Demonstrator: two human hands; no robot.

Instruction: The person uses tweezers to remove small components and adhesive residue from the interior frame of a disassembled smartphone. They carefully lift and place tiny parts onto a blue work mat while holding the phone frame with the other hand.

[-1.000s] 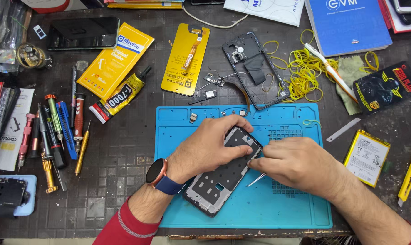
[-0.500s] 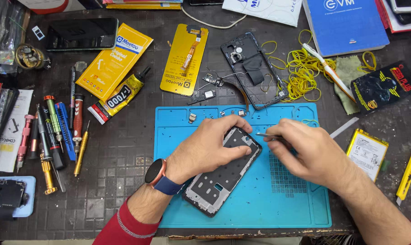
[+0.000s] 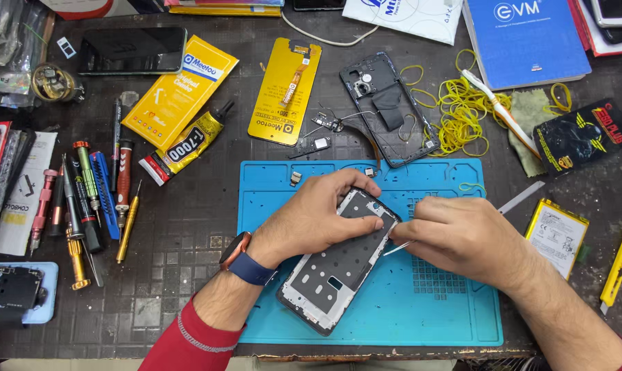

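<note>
Phone frame, stripped of its screen and lying slantwise on the blue work mat in the lower middle of the picture, is what I have both hands on. My left hand lies over the frame's upper end, its fingers curled down onto the top edge and pinning it flat to the mat. My right hand is closed around a thin metal tool, whose tip pokes out leftward just beside the frame's right edge; whether the tip touches the frame I cannot tell. Half a second ago that hand sat higher, with the tool pointing at the frame's top right corner; a second ago it lay low beside the frame, much as now. So the tool has gone up to the corner and come back down, while the frame and my left hand have barely stirred. I judge the work on that upper corner to be fine, repeated picking, still going on and not finished. Above the mat lie a dark back cover, a yellow card and a glue tube; a row of screwdrivers sits on the table at the left, a flat battery at the right.
</note>
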